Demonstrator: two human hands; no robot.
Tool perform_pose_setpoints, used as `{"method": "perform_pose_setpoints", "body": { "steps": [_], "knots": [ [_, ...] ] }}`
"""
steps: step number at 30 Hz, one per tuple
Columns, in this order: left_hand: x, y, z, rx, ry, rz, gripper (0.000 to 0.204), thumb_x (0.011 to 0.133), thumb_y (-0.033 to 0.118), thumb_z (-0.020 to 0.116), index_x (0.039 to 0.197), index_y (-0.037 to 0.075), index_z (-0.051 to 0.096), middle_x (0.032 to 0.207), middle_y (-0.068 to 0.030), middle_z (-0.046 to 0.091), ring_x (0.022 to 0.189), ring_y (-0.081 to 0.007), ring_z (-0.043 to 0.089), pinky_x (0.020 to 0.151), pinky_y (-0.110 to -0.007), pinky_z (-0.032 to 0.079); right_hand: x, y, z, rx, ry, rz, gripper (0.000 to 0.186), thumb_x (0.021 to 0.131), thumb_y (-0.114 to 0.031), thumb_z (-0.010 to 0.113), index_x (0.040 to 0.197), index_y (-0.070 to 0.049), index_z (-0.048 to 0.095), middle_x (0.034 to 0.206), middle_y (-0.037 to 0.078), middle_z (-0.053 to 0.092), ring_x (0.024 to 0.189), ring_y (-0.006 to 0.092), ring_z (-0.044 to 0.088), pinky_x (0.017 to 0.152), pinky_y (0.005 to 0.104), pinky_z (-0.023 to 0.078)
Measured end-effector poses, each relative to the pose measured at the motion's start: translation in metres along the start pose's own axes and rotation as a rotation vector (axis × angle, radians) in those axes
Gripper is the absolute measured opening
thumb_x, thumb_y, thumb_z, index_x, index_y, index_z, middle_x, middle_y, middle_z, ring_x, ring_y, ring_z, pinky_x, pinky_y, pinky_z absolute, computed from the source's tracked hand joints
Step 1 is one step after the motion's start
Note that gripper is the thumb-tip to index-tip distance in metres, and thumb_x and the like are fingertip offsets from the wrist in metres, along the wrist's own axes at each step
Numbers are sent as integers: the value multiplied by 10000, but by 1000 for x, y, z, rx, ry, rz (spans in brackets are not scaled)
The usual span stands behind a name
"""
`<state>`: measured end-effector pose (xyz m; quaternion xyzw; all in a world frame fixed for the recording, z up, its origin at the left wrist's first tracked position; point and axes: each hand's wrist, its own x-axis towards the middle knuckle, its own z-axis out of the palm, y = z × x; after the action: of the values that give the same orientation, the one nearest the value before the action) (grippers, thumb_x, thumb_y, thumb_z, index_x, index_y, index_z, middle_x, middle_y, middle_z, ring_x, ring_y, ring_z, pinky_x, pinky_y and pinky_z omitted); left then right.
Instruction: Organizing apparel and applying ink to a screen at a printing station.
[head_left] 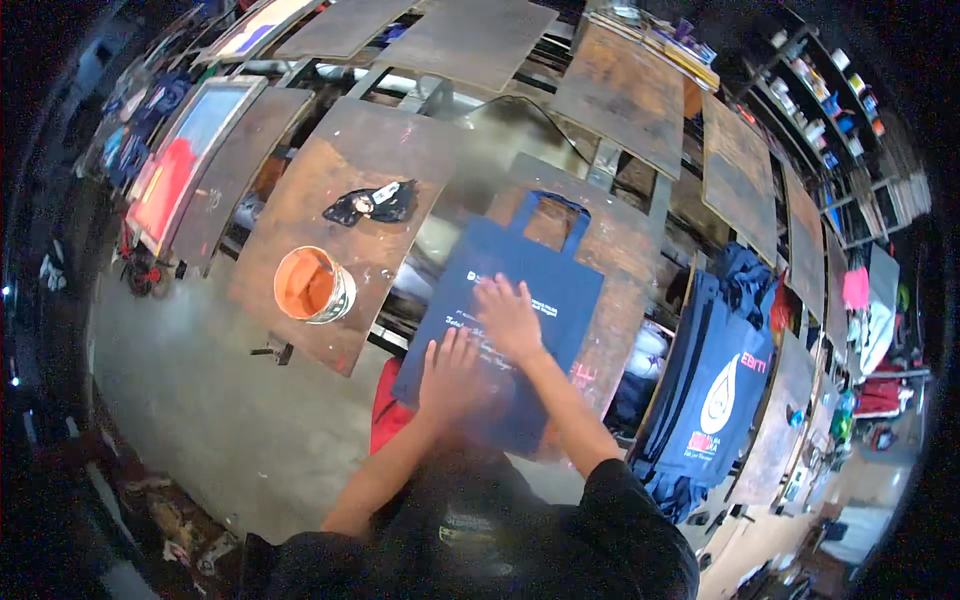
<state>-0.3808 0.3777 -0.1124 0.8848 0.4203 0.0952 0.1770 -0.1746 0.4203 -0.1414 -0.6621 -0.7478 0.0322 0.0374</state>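
- Left grip (452,378): flattened, fingers extended, nothing grasped; laid over lower left part of navy tote bag (530,262); slightly blurred, so firm contact can't be told.
- Right grip (508,318): fingers spread, palm down, nothing pinched; placed over middle of the bag, farther up than the left one; pale printing is partly covered.
- Tote bag: laid flat on tabletop (628,285), directly in front of the person; turned at a slant, lower left corner extended past the board edge.
- Bag handle (524,212): looped away from the person, rested on the same board.
- Red cloth (388,405): seen just beside the bag's lower left corner, partly hidden.
- Second tabletop (395,150): set to the left, separated by a gap.
- Bucket (312,282): stood upright on it, orange inside, printed outside.
- Black crumpled item (372,204): laid on that board, beyond the bucket; kind can't be told.
- Stack of navy bags (675,350): piled to the right, white drop shape printed on top one.
- Framed screen (200,125): propped far left, blue and red areas shown.
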Motion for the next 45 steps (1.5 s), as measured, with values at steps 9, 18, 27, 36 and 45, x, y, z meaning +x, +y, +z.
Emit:
{"method": "perform_pose_setpoints", "body": {
  "steps": [9, 18, 27, 36, 45],
  "knots": [
    [4, 2, -18, -9, -15, -28, 705, 943, 404, 618, 1577, 134, 473, 1675, -130, 386, 1574, -316, 307, 1266, -575, 202, 98, 23, -21, 143, 318, 116, 632, 1054, -395, 528, 1586, -71, 423, 1682, 134, 365, 1573, 381, 274, 1258, 600, 231],
    [-2, -3, -7, -35, 55, 2, 664, 986, 395, 599, 1559, 84, 470, 1642, -172, 397, 1554, -348, 315, 1245, -593, 256, 81, 16, -2, 72, 46, -121, 650, 1054, -456, 519, 1614, -146, 405, 1715, 76, 322, 1602, 302, 238, 1286, 565, 187],
    [-4, -4, 0, 22, 77, 36, 695, 957, 403, 621, 1569, 112, 468, 1670, -142, 379, 1572, -323, 293, 1266, -574, 201, 23, -7, 5, 54, 167, 347, 723, 1029, -474, 553, 1619, -90, 385, 1710, 103, 325, 1588, 375, 245, 1276, 595, 177],
    [-7, -3, 5, 9, 150, 83, 686, 961, 385, 633, 1542, 48, 491, 1661, -180, 383, 1575, -338, 289, 1259, -594, 212, -134, -61, -9, 148, 108, 595, 748, 1018, -468, 558, 1615, -53, 379, 1707, 153, 318, 1599, 378, 228, 1291, 552, 177],
    [-6, -11, 19, 48, 127, 119, 684, 1017, 418, 553, 1605, 94, 422, 1703, -160, 321, 1597, -351, 231, 1277, -578, 140, -156, -104, -9, 174, 213, 754, 731, 1028, -462, 548, 1611, -53, 384, 1706, 180, 305, 1588, 430, 217, 1279, 586, 167]
  ]
}}
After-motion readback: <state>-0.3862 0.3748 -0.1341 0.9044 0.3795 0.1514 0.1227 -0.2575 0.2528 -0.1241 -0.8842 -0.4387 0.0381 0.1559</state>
